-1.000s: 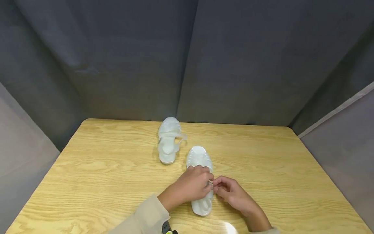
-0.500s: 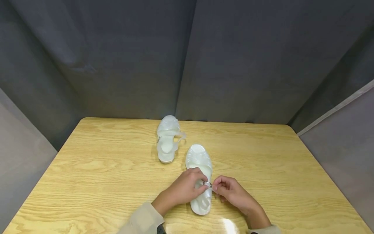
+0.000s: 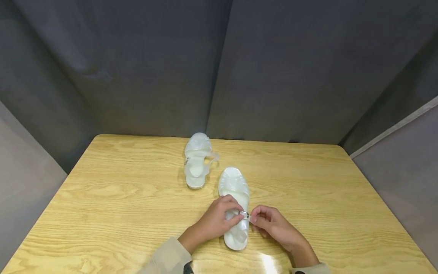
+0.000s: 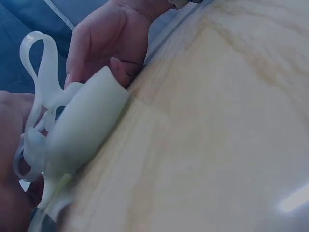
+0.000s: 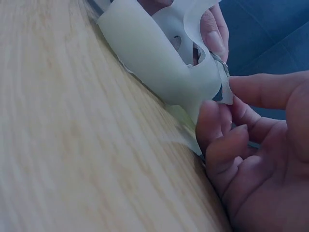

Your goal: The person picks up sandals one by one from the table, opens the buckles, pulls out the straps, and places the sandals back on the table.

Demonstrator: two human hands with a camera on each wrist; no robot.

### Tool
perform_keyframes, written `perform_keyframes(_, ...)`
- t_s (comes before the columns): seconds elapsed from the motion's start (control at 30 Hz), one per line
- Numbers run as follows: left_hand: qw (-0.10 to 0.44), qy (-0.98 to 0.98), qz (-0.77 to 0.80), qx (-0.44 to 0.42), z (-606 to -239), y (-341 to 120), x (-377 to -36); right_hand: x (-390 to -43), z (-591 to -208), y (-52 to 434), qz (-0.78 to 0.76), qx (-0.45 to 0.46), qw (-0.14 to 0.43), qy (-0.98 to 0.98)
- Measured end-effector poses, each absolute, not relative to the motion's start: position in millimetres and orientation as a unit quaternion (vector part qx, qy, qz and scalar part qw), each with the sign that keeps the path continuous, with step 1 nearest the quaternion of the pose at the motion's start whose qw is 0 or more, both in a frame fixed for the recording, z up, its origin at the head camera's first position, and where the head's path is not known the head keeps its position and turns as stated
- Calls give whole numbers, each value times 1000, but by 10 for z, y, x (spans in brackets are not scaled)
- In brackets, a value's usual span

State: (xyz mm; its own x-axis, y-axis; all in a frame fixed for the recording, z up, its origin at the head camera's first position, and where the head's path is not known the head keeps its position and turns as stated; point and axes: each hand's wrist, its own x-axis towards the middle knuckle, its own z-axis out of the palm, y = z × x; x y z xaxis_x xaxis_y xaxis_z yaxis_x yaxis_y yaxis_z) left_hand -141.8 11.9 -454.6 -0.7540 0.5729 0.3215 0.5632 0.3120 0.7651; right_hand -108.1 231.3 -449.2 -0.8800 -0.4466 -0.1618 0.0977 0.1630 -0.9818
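A pearly white jelly sandal (image 3: 234, 183) lies toe away on the table, its silver buckle (image 3: 244, 215) at the right side. My left hand (image 3: 216, 218) reaches across the sandal, and its thumb and index finger pinch the strap at the buckle. Just right of it, my right hand (image 3: 278, 229) pinches the strap's short end (image 5: 226, 92) between thumb and index finger. In the right wrist view, that end sticks out past the buckle, over the sandal's side. The left wrist view shows the heel strap (image 4: 41, 67) looping up above the sole.
A second matching sandal (image 3: 196, 146) stands farther back and to the left, its strap (image 3: 213, 156) loose and sticking out rightward. Both are on a wood-grain table (image 3: 119, 213). Dark grey curtains (image 3: 154, 76) hang behind the far edge, with pale panels (image 3: 403, 163) at the sides.
My left fingers have drawn back to the left, so the buckle they covered now shows. The right hand stays at the strap end, and both sandals keep their places.
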Motion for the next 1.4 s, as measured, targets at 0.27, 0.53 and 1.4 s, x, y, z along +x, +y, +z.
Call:
perform_keyframes(0.27,46,769,558,309,-4672,113,-1447,-1080,-4499,2286,-650,-118,212,721)
perform_keyframes(0.53,56,765,561,311,-4679,101,-1442,-1083,-4516,2282,-660,-92,213,715)
perform_keyframes(1.4,38,773,542,329,-4666,111,-1432,-1098,-4509,2206,-658,-70,197,723)
